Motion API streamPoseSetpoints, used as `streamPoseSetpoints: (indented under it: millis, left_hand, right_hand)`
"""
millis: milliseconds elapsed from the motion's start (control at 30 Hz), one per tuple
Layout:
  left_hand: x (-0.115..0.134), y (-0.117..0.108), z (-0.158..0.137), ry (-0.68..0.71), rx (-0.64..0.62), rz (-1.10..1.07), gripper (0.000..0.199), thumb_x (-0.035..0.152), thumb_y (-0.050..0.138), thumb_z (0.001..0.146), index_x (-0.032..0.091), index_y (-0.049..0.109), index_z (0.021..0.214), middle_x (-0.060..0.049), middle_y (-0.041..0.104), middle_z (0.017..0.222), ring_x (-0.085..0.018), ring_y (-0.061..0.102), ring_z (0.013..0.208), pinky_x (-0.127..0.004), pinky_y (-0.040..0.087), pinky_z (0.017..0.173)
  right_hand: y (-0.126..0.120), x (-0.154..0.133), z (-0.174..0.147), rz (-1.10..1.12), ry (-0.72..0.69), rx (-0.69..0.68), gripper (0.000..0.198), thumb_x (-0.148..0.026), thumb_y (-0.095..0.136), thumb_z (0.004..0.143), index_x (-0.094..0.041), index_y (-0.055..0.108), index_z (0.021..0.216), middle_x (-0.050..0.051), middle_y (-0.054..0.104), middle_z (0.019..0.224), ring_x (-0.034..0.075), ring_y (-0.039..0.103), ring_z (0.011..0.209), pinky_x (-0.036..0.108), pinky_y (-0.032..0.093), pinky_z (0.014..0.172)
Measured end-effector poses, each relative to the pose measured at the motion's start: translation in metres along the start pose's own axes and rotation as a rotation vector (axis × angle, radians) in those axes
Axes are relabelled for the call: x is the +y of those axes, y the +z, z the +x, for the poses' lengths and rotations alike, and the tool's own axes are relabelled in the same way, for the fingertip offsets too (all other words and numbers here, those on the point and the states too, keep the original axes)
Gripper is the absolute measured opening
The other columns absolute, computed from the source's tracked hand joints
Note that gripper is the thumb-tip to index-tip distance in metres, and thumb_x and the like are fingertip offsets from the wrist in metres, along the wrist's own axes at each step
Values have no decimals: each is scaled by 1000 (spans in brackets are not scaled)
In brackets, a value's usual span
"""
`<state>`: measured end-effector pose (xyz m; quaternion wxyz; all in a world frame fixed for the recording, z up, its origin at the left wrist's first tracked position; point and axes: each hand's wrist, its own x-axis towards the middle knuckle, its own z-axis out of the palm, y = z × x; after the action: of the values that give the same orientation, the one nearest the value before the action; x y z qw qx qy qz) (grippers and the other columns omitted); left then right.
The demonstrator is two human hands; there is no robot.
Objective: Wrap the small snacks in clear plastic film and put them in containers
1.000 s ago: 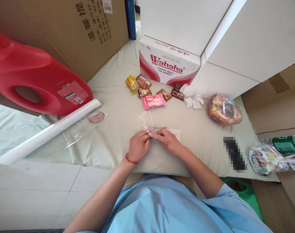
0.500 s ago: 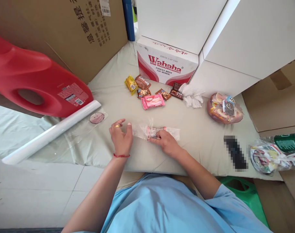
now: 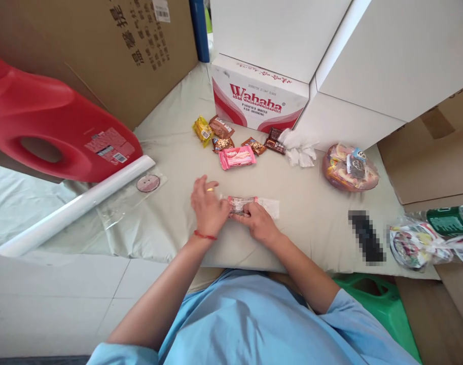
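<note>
In front of me on the cloth lies a small snack packet (image 3: 243, 204) with red edges, inside clear plastic film (image 3: 270, 208) that sticks out past its right end. My right hand (image 3: 262, 222) has its fingers curled on the packet and keeps it against the surface. At the packet's left end is my left hand (image 3: 209, 207), its fingers stretched out and apart and its thumb at the film there. The film under my left hand is mostly hidden. Just beyond lies a pink nabati wafer packet (image 3: 237, 157).
Several small wrapped snacks (image 3: 222, 144) lie near the Wahaba-style white-and-red carton (image 3: 259, 99). A roll of film (image 3: 79, 205) rests by a red jug (image 3: 64, 132) on the left. To the right are crumpled tissue (image 3: 300, 148), a snack bowl (image 3: 351, 170) and a blurred dark object (image 3: 367, 237).
My left hand has moved right to the packet's left end, and the film that stretched out there is now folded in or covered. My right hand stays on the packet.
</note>
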<state>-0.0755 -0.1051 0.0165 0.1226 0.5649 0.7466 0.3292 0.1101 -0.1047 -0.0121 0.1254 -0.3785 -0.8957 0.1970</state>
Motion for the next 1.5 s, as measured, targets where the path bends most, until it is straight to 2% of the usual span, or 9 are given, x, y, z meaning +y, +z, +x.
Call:
streamPoseSetpoints:
  millis: [100,233,333,467,700,933,1033,1200,1500]
  left_hand:
    - [-31,-8,-7,-109,24,60,60,31,64,78,14,57,135,-25,43,160,-43,29,156,-67,22,126]
    - [-42,-21,-12,-137,3,52,25,38,68,79,19,69,95,-19,56,149,-44,27,156,-68,19,126]
    - [-26,-29,-14,-163,10,-176,18,39,62,84,21,66,87,-11,71,113,-30,65,117,-49,50,108]
    - [14,-29,-22,-35,-12,-336,12,34,62,88,22,65,86,-1,70,87,-16,64,77,-32,56,81]
    - [31,8,-46,413,-263,-120,30,26,49,100,17,66,123,-13,72,130,-26,65,125,-45,51,107]
    - [17,21,-68,577,-245,187,44,14,52,94,14,64,136,-16,59,153,-29,52,144,-46,44,117]
    - [18,24,-71,581,-230,209,46,14,52,94,14,64,139,-15,58,154,-29,53,144,-46,44,117]
    - [14,28,-73,605,-201,200,48,14,48,98,13,61,143,-13,58,155,-28,53,144,-44,44,118]
    - [-11,35,-69,650,-238,-41,43,13,43,101,11,64,139,-18,63,146,-31,40,155,-57,39,126]
  right_hand:
    - [-3,2,1,97,12,9,43,-13,48,102,-34,76,126,3,55,93,19,48,87,31,42,82]
    - [-8,3,-1,158,9,21,41,-17,45,104,-32,77,124,4,55,95,19,49,88,31,43,80]
    - [-9,3,-1,161,9,26,40,-19,44,104,-30,77,123,5,56,96,19,50,88,32,44,81]
    - [-6,2,1,174,8,19,37,-19,46,102,-28,79,117,6,60,95,21,52,88,35,48,83]
    - [-37,9,-18,462,-72,75,32,-20,49,99,-26,75,117,10,69,123,24,63,115,42,53,101]
    - [-51,31,-52,35,465,494,37,-43,62,96,-22,72,125,17,62,126,33,55,118,54,49,104]
    - [-48,33,-51,-2,462,363,31,-42,64,93,-21,75,113,17,64,127,35,55,118,55,48,103]
    - [-60,14,-28,334,465,316,23,-39,55,100,-22,70,97,5,70,87,21,64,77,35,54,76]
    - [-48,-37,60,157,338,52,21,-14,51,98,-21,71,99,8,70,101,21,66,93,33,50,89]
